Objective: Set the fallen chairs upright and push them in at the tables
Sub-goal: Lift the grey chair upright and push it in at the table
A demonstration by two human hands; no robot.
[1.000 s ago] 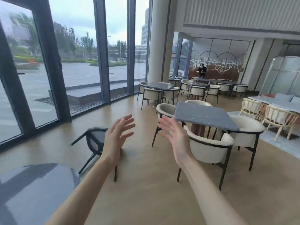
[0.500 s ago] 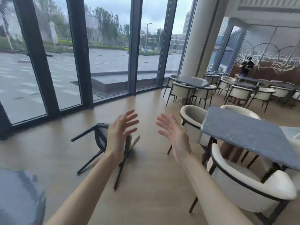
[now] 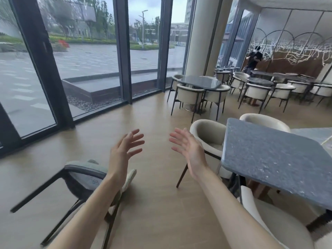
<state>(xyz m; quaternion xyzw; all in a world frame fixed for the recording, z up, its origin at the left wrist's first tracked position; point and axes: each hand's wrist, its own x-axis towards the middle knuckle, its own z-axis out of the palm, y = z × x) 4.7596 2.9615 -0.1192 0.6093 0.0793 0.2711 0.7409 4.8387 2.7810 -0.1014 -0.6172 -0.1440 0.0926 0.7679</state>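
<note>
A fallen chair (image 3: 84, 180) with black metal legs and a cream seat lies on its side on the wooden floor at lower left, legs pointing left, partly hidden by my left forearm. My left hand (image 3: 125, 151) is raised above it with fingers spread, holding nothing. My right hand (image 3: 188, 150) is held up to the right, palm facing left, fingers straight and empty. A grey stone-topped table (image 3: 274, 159) stands at right with upright cream chairs (image 3: 208, 135) tucked at it.
Tall glass windows with dark frames (image 3: 124, 51) line the left and far side. A white column (image 3: 199, 36) stands at the back. More tables (image 3: 199, 81) with cream chairs fill the back right, where a person (image 3: 253, 60) stands. Wooden floor lies open between the fallen chair and the table.
The view has moved forward and turned left; the fallen chair is now closer and lower in view, under my left forearm. Both hands stay raised and spread, holding nothing.
</note>
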